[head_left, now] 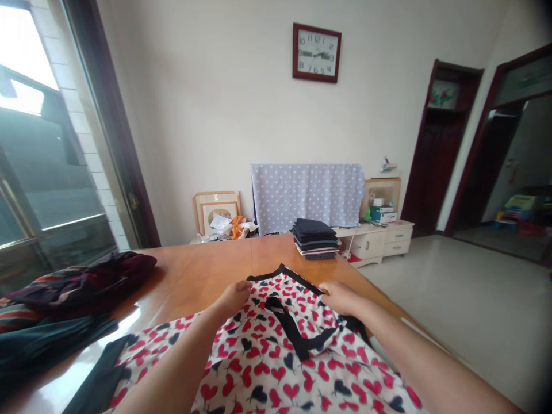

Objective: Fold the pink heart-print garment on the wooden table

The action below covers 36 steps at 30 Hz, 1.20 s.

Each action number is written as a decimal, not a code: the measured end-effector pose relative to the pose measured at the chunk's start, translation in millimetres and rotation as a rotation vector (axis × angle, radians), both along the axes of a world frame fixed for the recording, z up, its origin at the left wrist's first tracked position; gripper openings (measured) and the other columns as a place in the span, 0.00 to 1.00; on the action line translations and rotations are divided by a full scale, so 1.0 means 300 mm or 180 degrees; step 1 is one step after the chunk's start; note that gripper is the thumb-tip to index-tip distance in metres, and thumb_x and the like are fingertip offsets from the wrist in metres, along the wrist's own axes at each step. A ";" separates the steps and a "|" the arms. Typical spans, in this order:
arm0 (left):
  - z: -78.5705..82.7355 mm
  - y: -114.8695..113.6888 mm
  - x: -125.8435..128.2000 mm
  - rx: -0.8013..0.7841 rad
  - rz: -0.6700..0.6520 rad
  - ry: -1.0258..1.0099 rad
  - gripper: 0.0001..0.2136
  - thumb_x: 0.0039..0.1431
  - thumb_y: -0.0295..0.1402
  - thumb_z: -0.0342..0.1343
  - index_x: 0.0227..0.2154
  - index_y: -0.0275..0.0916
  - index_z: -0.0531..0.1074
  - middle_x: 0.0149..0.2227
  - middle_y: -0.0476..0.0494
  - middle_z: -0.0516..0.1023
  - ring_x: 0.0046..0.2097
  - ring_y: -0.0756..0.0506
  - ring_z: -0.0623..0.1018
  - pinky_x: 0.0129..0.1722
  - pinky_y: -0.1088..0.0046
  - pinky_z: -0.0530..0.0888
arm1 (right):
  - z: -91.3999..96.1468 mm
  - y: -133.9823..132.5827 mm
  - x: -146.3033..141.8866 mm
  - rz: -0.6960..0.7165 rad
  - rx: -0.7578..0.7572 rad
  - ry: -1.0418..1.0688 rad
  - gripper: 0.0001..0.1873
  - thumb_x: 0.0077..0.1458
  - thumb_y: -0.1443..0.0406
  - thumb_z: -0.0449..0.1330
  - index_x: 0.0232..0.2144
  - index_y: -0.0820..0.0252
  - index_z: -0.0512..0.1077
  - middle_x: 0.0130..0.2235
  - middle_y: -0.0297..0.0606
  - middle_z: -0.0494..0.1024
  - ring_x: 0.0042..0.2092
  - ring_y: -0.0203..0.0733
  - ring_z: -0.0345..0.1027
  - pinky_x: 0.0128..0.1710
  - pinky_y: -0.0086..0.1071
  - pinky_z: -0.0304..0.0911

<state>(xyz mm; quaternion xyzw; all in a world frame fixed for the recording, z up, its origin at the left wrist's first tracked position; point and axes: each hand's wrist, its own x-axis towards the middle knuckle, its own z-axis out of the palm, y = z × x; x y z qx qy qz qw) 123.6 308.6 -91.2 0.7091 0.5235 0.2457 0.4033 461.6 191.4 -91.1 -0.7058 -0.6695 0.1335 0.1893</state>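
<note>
Heart-print apron (pixel 267 368) lies spread over the near edge of the bench (pixel 207 264). Left hand (pixel 233 300) and right hand (pixel 340 298) rest at its black-bound top, grips curled; I cannot tell if they pinch the cloth.

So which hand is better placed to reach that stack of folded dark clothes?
Probably the right hand: it rests on the heart-print garment, closer to the stack than the left hand.
</note>
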 end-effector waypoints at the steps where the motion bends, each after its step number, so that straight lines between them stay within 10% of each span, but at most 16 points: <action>1: 0.003 -0.004 -0.023 0.0032 0.0045 0.0047 0.19 0.56 0.40 0.57 0.47 0.35 0.77 0.47 0.35 0.81 0.49 0.38 0.79 0.46 0.67 0.74 | 0.010 -0.007 -0.018 0.0095 0.0039 0.0070 0.10 0.54 0.61 0.60 0.37 0.57 0.79 0.41 0.41 0.82 0.45 0.48 0.73 0.44 0.32 0.62; 10: 0.036 -0.085 -0.138 -0.0019 0.0222 0.0305 0.17 0.55 0.43 0.58 0.41 0.36 0.78 0.37 0.41 0.80 0.37 0.43 0.77 0.34 0.71 0.71 | 0.071 -0.094 -0.296 0.0543 0.0026 0.0137 0.22 0.51 0.44 0.65 0.31 0.56 0.76 0.31 0.36 0.78 0.32 0.41 0.66 0.30 0.30 0.50; 18: 0.060 -0.115 -0.167 -0.0121 0.0270 0.0237 0.18 0.53 0.45 0.61 0.40 0.36 0.78 0.35 0.42 0.80 0.37 0.42 0.78 0.34 0.71 0.73 | 0.073 -0.105 -0.393 0.0799 0.0269 0.0284 0.03 0.47 0.71 0.59 0.25 0.59 0.70 0.32 0.33 0.75 0.36 0.38 0.65 0.34 0.28 0.55; 27: 0.036 -0.044 -0.179 -0.0003 0.0477 0.0334 0.12 0.56 0.33 0.57 0.41 0.34 0.77 0.40 0.37 0.81 0.39 0.41 0.80 0.36 0.69 0.76 | 0.261 -0.230 -0.335 0.2263 -0.2241 0.1858 0.15 0.52 0.59 0.67 0.42 0.58 0.78 0.39 0.36 0.81 0.38 0.40 0.73 0.38 0.28 0.65; 36: -0.038 0.058 -0.110 0.0225 0.0754 0.0724 0.21 0.54 0.31 0.59 0.52 0.34 0.73 0.55 0.30 0.76 0.52 0.37 0.77 0.44 0.67 0.74 | 0.051 0.234 -0.212 -0.0509 -0.0136 0.1623 0.08 0.49 0.64 0.61 0.34 0.59 0.76 0.30 0.35 0.78 0.28 0.35 0.67 0.25 0.25 0.57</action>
